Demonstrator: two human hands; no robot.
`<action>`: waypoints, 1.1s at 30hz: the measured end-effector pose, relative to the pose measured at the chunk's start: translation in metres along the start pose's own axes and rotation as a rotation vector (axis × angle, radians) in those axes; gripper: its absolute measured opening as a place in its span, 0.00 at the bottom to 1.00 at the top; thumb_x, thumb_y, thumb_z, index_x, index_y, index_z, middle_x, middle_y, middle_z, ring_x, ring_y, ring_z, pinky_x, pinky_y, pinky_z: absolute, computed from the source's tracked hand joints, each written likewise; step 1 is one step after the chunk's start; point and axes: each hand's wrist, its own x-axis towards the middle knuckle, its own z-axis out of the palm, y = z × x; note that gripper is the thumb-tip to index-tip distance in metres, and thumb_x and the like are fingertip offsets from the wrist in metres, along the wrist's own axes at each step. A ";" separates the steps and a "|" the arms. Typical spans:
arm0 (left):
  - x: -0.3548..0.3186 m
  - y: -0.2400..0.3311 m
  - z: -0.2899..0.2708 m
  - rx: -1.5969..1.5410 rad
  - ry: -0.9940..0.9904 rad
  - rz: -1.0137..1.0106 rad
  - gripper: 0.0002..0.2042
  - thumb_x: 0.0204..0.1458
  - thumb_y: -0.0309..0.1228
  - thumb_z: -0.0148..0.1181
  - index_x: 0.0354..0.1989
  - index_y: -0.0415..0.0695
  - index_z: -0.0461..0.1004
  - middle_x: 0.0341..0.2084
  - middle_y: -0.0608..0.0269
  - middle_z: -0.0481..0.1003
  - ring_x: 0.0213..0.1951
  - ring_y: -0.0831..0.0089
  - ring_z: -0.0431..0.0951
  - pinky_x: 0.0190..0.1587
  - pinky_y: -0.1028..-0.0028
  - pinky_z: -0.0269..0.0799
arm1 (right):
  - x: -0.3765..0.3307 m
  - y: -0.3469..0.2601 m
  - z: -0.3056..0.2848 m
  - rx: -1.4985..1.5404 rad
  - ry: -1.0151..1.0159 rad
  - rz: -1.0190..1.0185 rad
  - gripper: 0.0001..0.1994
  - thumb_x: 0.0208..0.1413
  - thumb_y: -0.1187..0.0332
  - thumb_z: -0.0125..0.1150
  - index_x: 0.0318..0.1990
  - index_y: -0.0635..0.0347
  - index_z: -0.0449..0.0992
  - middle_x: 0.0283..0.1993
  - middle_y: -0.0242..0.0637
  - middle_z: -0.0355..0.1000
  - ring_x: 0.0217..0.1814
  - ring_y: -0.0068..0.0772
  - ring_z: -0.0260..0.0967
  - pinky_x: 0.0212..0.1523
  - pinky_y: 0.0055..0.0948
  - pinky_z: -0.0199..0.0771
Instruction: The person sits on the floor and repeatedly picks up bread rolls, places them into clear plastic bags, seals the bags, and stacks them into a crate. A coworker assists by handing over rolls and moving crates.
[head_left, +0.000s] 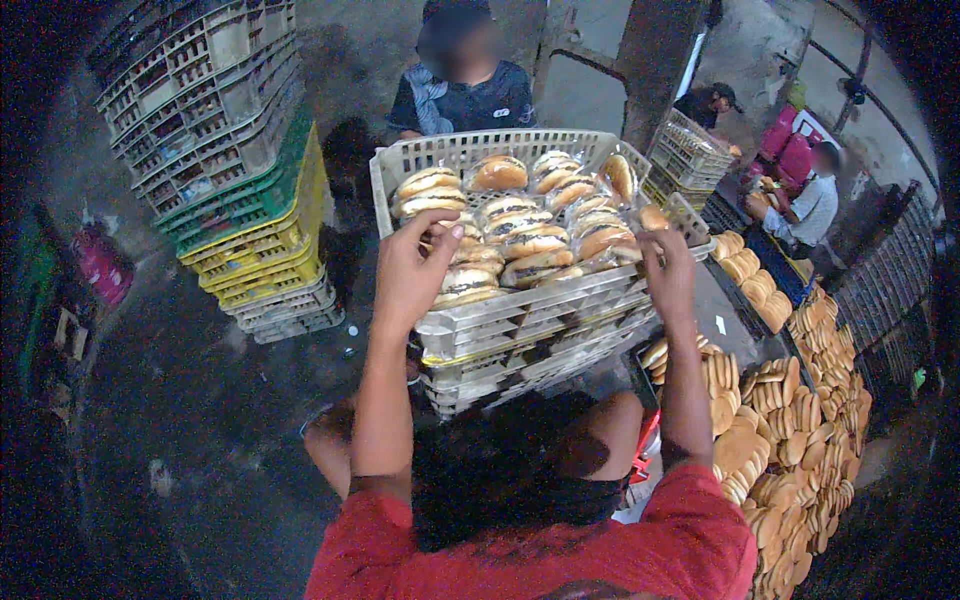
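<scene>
Top crate (420, 160) on crate stack (530, 335) near full of wrapped buns (530, 240). My left hand (410, 270) clasps front bun pack (462, 283); right hand (668, 275) fingers curled, contents unclear. Loose buns (800, 420) on worktop at right remain unpacked.

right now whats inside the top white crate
The top white crate holds bagged filled buns in clear wrap; both hands reach in. Lower layers and the crate floor are covered.

This is a bakery packing area with a rough concrete floor (200, 400). Stacked plastic crates (230, 170) stand at ten o'clock, and rows of buns (800, 430) lie at four o'clock.
</scene>
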 end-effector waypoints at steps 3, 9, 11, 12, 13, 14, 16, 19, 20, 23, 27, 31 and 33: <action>-0.024 0.000 -0.005 0.063 0.010 0.056 0.13 0.52 0.35 0.61 0.43 0.42 0.78 0.31 0.57 0.79 0.35 0.61 0.79 0.41 0.66 0.72 | -0.070 -0.051 0.016 0.186 0.184 -0.131 0.04 0.50 0.75 0.60 0.35 0.64 0.75 0.36 0.44 0.73 0.41 0.46 0.70 0.48 0.38 0.67; -0.088 -0.011 -0.008 0.386 0.051 0.327 0.10 0.55 0.33 0.56 0.40 0.42 0.77 0.40 0.56 0.78 0.46 0.61 0.76 0.53 0.58 0.66 | -0.193 -0.124 0.072 0.491 -0.194 0.120 0.06 0.49 0.76 0.58 0.35 0.63 0.76 0.35 0.46 0.73 0.40 0.51 0.70 0.48 0.43 0.67; -0.122 -0.022 0.008 -0.185 0.438 0.143 0.11 0.58 0.36 0.54 0.41 0.41 0.75 0.41 0.56 0.77 0.46 0.62 0.76 0.53 0.61 0.66 | -0.217 -0.131 0.081 0.552 -0.381 0.211 0.07 0.48 0.75 0.57 0.36 0.63 0.76 0.35 0.49 0.73 0.42 0.57 0.69 0.52 0.51 0.65; -0.137 -0.031 0.015 -0.490 0.601 0.043 0.12 0.59 0.37 0.53 0.41 0.41 0.75 0.41 0.56 0.76 0.46 0.63 0.75 0.53 0.62 0.66 | -0.223 -0.133 0.083 0.550 -0.363 0.187 0.06 0.49 0.76 0.57 0.36 0.63 0.76 0.35 0.48 0.73 0.41 0.54 0.69 0.49 0.46 0.66; -0.150 -0.044 0.017 -0.738 0.657 -0.141 0.13 0.59 0.38 0.51 0.43 0.42 0.73 0.42 0.56 0.76 0.47 0.61 0.75 0.54 0.61 0.66 | -0.227 -0.135 0.081 0.546 -0.349 0.170 0.06 0.50 0.77 0.57 0.36 0.64 0.77 0.34 0.47 0.73 0.40 0.51 0.69 0.46 0.41 0.67; -0.166 -0.057 0.021 -0.983 0.685 -0.311 0.14 0.60 0.40 0.50 0.45 0.43 0.71 0.42 0.57 0.75 0.48 0.60 0.74 0.56 0.60 0.66 | -0.229 -0.139 0.077 0.573 -0.292 0.126 0.06 0.50 0.78 0.57 0.36 0.64 0.78 0.34 0.45 0.73 0.39 0.49 0.70 0.43 0.36 0.69; -0.196 -0.080 0.037 -1.247 0.689 -0.624 0.16 0.59 0.44 0.48 0.47 0.46 0.70 0.42 0.60 0.74 0.49 0.60 0.74 0.55 0.59 0.67 | -0.228 -0.149 0.068 0.564 -0.345 0.103 0.08 0.50 0.71 0.61 0.38 0.61 0.78 0.41 0.43 0.74 0.46 0.46 0.69 0.50 0.42 0.66; -0.238 -0.095 0.079 -1.402 0.394 -0.973 0.14 0.60 0.39 0.48 0.47 0.43 0.70 0.43 0.58 0.74 0.50 0.62 0.73 0.54 0.63 0.67 | -0.226 -0.172 0.063 0.666 -0.371 -0.264 0.13 0.50 0.62 0.62 0.42 0.54 0.78 0.49 0.38 0.73 0.55 0.45 0.66 0.59 0.52 0.58; -0.247 -0.095 0.092 -1.453 0.322 -1.081 0.14 0.60 0.38 0.48 0.48 0.43 0.69 0.44 0.58 0.73 0.51 0.62 0.72 0.55 0.63 0.67 | -0.228 -0.175 0.067 0.671 -0.498 -0.416 0.15 0.50 0.59 0.63 0.44 0.51 0.78 0.52 0.36 0.72 0.59 0.44 0.64 0.63 0.57 0.53; -0.258 -0.083 0.113 -1.495 0.096 -1.283 0.14 0.59 0.34 0.49 0.51 0.41 0.67 0.47 0.57 0.72 0.55 0.62 0.70 0.55 0.63 0.67 | -0.239 -0.158 0.095 0.677 -0.456 -0.419 0.17 0.50 0.56 0.61 0.47 0.49 0.76 0.53 0.35 0.71 0.61 0.45 0.63 0.67 0.62 0.44; -0.249 -0.061 0.100 -1.136 0.057 -1.002 0.15 0.59 0.30 0.50 0.54 0.40 0.65 0.50 0.57 0.70 0.58 0.63 0.68 0.57 0.63 0.65 | -0.248 -0.055 0.136 0.423 -0.093 0.026 0.13 0.53 0.64 0.57 0.46 0.57 0.73 0.48 0.45 0.70 0.52 0.51 0.65 0.58 0.52 0.59; -0.230 -0.088 0.078 -0.367 0.575 -0.452 0.16 0.64 0.32 0.43 0.55 0.36 0.65 0.49 0.53 0.68 0.54 0.66 0.66 0.56 0.67 0.62 | -0.222 0.093 0.130 0.360 0.439 0.764 0.16 0.65 0.64 0.45 0.47 0.68 0.73 0.48 0.47 0.72 0.51 0.41 0.67 0.56 0.32 0.63; -0.216 -0.131 0.080 -0.257 0.622 -0.375 0.20 0.65 0.36 0.39 0.56 0.32 0.63 0.52 0.47 0.66 0.55 0.60 0.65 0.58 0.64 0.59 | -0.202 0.170 0.129 0.170 0.628 0.776 0.20 0.66 0.59 0.43 0.45 0.71 0.73 0.44 0.48 0.74 0.46 0.39 0.68 0.52 0.31 0.64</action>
